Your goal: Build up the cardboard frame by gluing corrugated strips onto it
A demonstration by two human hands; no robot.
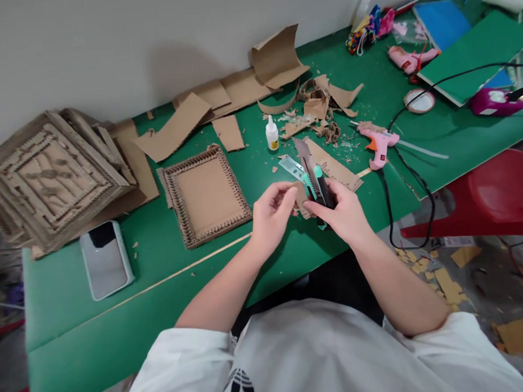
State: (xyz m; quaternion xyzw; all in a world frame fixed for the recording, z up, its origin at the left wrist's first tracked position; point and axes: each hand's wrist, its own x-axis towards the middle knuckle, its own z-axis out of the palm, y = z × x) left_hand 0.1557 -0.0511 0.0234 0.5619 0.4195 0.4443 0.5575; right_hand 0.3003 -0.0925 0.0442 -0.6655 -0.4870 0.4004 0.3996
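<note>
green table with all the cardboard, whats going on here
A person is at the green table. Their right hand holds a utility knife, blade out, and their left hand pinches a small cardboard piece right beside it. A cardboard frame, a glue bottle, a pink glue gun and a phone are on the table nearby.
</note>
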